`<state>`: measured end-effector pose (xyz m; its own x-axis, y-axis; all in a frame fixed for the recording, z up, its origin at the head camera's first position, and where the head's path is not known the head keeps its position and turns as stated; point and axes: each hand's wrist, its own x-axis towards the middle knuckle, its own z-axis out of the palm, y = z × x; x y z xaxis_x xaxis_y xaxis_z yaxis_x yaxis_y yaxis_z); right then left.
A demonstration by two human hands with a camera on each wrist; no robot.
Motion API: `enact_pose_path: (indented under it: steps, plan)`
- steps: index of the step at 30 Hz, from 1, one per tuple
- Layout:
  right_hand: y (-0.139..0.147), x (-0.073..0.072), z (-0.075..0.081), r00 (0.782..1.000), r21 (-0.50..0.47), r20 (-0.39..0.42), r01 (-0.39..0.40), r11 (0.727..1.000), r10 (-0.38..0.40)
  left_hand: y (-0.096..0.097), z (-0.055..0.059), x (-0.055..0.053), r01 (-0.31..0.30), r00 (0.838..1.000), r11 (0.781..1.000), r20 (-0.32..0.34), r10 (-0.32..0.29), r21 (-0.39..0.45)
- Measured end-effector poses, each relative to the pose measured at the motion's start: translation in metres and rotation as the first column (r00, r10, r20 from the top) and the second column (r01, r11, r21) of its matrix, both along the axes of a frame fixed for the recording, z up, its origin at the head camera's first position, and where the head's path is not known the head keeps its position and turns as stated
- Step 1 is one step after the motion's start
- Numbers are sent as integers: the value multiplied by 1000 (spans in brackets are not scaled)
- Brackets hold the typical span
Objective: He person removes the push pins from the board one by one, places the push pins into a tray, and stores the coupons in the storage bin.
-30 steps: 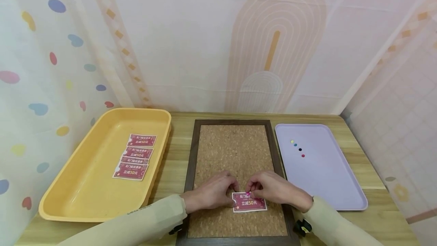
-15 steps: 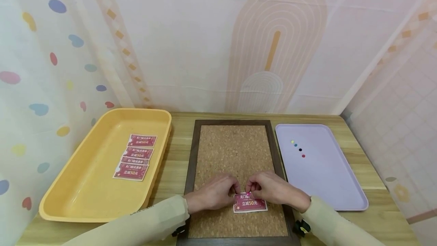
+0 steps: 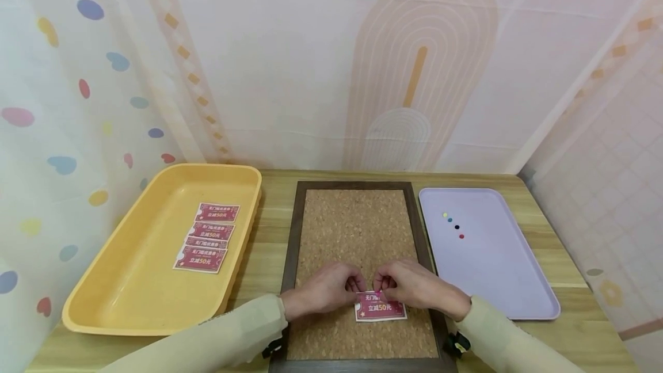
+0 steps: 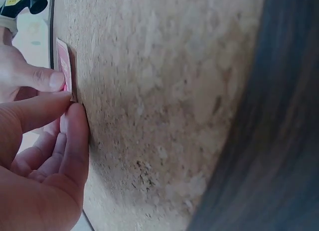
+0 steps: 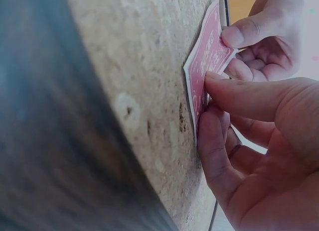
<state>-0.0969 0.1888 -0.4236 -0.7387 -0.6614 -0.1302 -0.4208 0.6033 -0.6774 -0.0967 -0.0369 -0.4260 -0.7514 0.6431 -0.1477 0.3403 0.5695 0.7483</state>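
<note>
A red paper coupon (image 3: 380,311) with a white edge lies on the lower part of the framed corkboard (image 3: 357,223). My left hand (image 3: 328,286) pinches its upper left corner between thumb and forefinger, seen close in the left wrist view. At the coupon's top edge, my right hand (image 3: 414,284) pinches a small pink pushpin (image 3: 377,292), its fingers covering the coupon's upper right part. In the right wrist view the coupon (image 5: 207,61) bends slightly up off the cork, with the right fingertips against its face. The pin's point is hidden.
A deep yellow tray (image 3: 129,281) on the left holds several more red coupons (image 3: 201,258). To the right, a flat lilac tray (image 3: 507,269) carries several small coloured pins (image 3: 457,227). Both stand on the wooden table (image 3: 271,229), close beside the board, before a patterned curtain.
Both hands stay at the coupon's top edge with almost no movement. The left hand has shifted very slightly; the trays and their contents look the same.
</note>
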Motion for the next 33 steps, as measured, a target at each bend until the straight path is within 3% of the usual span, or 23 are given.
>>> enact_pose_path:
  steps: [7,18,33]
  plan:
    - [-1,0,-1,1000,4,-1,-1,1000,1,-3,-5,-5,4,998,998,55,-8,65]
    - [0,-1,0,999,-8,37,11,1000,-11,-6,-6,-8,16,997,997,74,-22,82]
    - [2,-4,0,999,-8,30,-35,999,36,-6,-4,-8,1,996,997,85,-7,79]
